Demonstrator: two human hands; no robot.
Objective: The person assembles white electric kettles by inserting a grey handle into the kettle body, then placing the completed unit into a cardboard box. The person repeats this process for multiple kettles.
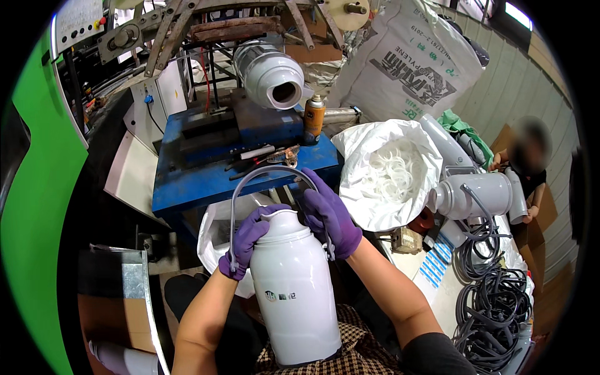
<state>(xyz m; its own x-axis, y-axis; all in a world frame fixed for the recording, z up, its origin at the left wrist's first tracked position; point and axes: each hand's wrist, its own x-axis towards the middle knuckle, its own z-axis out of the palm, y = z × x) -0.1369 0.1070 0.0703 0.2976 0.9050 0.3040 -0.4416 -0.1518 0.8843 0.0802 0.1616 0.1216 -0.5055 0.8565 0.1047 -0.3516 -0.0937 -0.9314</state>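
the white flask body (294, 294) stands upright on the person's lap, its base on a checked cloth (356, 347), shoulder and neck tipped a little toward the bench. a grey wire handle (250, 181) arches over its neck, one end down at the left side of the shoulder, the other at the right.

the left hand (250, 240), in a purple glove, is closed around the left leg of the handle where it meets the shoulder. the right hand (331, 215), gloved the same, is curled over the neck and pinches the right leg near its lower end. judging from this, the step is seating the handle ends on the flask; it likely goes best with both ends pressed in evenly while the lap keeps the body from rolling, and with fingers kept out from under the wire.

just beyond stands a blue metal bench (187, 187) with hand tools and an orange spray can (314, 119). another white flask shell (272, 75) lies on its side in the machine above. to the right an open white sack (356, 194) holds pale rings, with a big printed sack (406, 69) behind it, grey plastic parts (481, 194) and coils of black hose (494, 306). a second person sits at the far right. a green panel (31, 206) runs down the left edge.
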